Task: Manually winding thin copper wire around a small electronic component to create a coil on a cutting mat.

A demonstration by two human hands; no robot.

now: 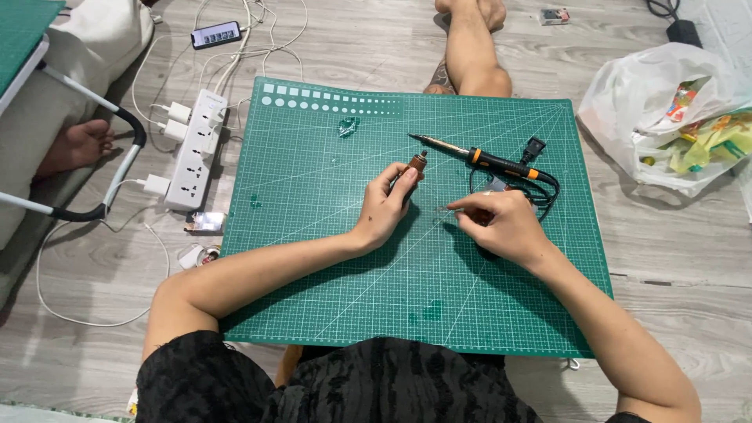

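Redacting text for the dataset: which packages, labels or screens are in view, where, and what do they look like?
Phone: floor, top left by the cables; dark slab, screen lit.
Plastic bag: floor, right of the mat; white, crumpled, yellow, green and red packets inside.
Small pack: floor, top edge; flat, pale with dark and red print.
Small box: floor, mat's left edge below the power strip; shiny pale top.

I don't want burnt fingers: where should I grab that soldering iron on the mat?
Probably by the black handle behind the orange collar of the soldering iron, coming from the right, cord side. The bare metal tip points left toward the left hand, so keep away from that end.
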